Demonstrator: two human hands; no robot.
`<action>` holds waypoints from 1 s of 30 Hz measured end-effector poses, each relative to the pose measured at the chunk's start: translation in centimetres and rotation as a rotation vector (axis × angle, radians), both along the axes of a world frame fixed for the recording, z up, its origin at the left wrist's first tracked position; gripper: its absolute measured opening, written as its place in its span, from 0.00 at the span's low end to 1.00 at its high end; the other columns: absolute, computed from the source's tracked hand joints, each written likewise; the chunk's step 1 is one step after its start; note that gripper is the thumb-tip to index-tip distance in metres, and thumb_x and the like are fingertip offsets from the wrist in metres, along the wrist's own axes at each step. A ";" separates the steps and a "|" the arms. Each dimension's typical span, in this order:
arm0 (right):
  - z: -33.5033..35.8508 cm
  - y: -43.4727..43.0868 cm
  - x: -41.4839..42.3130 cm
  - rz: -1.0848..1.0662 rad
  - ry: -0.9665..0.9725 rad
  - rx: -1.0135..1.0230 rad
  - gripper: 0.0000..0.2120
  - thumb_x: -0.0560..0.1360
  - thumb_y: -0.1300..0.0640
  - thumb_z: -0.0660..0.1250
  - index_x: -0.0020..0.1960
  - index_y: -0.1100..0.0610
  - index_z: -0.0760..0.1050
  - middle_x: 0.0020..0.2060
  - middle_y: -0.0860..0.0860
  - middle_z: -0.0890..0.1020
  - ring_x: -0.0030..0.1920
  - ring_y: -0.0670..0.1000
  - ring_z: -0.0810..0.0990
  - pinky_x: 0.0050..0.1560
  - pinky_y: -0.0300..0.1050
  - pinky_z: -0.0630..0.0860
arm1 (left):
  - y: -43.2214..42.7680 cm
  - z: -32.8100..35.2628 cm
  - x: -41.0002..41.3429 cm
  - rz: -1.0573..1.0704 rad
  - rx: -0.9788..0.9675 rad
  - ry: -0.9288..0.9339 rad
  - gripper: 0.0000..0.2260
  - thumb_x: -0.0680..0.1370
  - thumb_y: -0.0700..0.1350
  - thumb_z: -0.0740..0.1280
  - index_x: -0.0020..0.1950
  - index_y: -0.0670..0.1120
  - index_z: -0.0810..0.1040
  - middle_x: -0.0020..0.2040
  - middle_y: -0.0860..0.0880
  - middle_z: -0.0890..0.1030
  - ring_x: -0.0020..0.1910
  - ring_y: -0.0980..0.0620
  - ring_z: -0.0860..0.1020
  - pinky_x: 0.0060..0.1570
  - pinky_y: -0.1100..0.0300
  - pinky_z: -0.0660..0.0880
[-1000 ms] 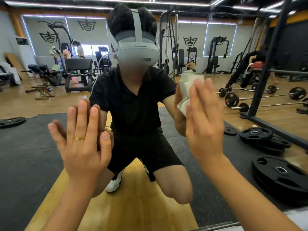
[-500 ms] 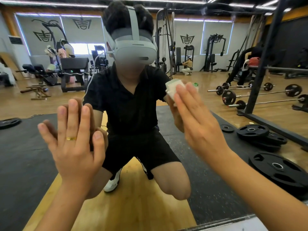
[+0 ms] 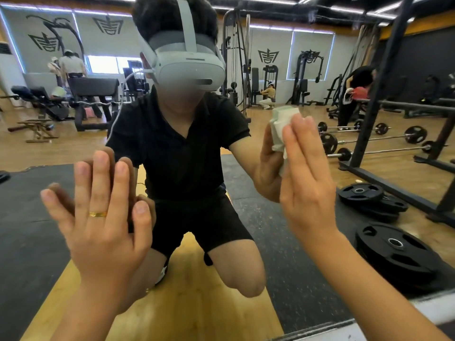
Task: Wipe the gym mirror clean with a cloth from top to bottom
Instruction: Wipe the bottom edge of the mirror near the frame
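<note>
My left hand (image 3: 103, 230) lies flat against the mirror (image 3: 283, 254), palm to the glass. Its fingers (image 3: 101, 178) are straight and spread apart, holding nothing, with a gold ring (image 3: 98, 214) on one of them. My right hand (image 3: 307, 188) is higher up on the glass, its fingers (image 3: 298, 143) straight and close together, pressing the cloth (image 3: 279, 129) onto the mirror. The cloth is a folded white wad with a pale green edge. Most of it sits under my right fingers; the rest pokes out above the fingertips and past the forefinger's side, toward my left hand. I cannot tell where my right thumb lies. Low beside my right wrist, the glass reflects black weight plates (image 3: 394, 252) on the floor.
</note>
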State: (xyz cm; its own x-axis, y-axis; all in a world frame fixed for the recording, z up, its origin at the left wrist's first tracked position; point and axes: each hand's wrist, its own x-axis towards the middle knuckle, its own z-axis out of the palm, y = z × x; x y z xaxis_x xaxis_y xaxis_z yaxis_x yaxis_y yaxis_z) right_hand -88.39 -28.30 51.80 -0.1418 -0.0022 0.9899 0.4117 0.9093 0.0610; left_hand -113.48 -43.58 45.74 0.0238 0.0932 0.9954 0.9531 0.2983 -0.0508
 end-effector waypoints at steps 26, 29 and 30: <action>-2.7 -1.7 -1.6 -0.001 0.262 -0.180 0.11 0.84 0.56 0.63 0.64 0.59 0.70 0.73 0.61 0.71 0.79 0.63 0.61 0.75 0.75 0.58 | -0.6 -0.1 0.1 -0.072 -0.080 -0.040 0.26 0.84 0.47 0.57 0.83 0.43 0.60 0.84 0.48 0.53 0.83 0.46 0.51 0.55 0.16 0.65; -2.4 -0.8 -1.6 -0.071 0.240 -0.137 0.19 0.85 0.56 0.63 0.73 0.63 0.68 0.74 0.61 0.70 0.80 0.58 0.59 0.78 0.73 0.54 | -0.6 0.1 0.0 -0.067 -0.088 -0.020 0.26 0.84 0.47 0.57 0.83 0.43 0.60 0.84 0.48 0.53 0.83 0.46 0.51 0.55 0.15 0.63; -2.6 -0.5 -1.5 -0.082 0.214 -0.115 0.20 0.86 0.55 0.63 0.74 0.64 0.67 0.74 0.60 0.69 0.80 0.58 0.58 0.78 0.73 0.53 | -0.6 0.2 -0.1 -0.053 -0.086 -0.010 0.26 0.84 0.47 0.57 0.83 0.43 0.60 0.84 0.48 0.53 0.83 0.46 0.51 0.55 0.15 0.63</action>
